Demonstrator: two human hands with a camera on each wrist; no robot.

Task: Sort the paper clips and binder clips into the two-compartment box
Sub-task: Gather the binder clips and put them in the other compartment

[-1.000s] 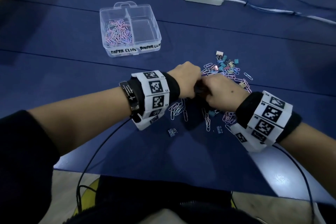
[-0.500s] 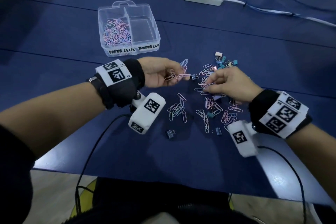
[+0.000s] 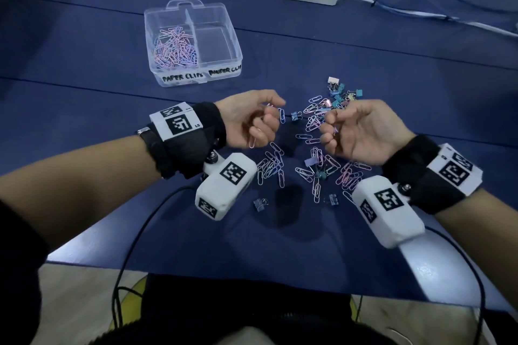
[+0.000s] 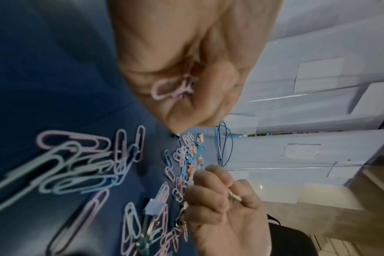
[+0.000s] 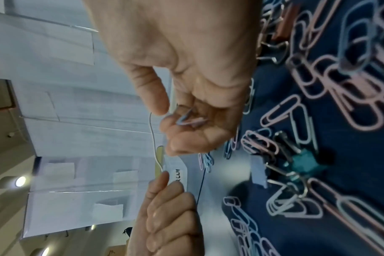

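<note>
Both hands, left hand point(image 3: 253, 120) and right hand point(image 3: 354, 131), grip paper clips point(image 3: 270, 169) mid-table.

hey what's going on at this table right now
A person is sorting clips. The left hand and right hand each hold a few paper clips above the mixed pile on the blue table. The clear box holds paper clips in its left compartment; the binder-clip side looks empty.
</note>
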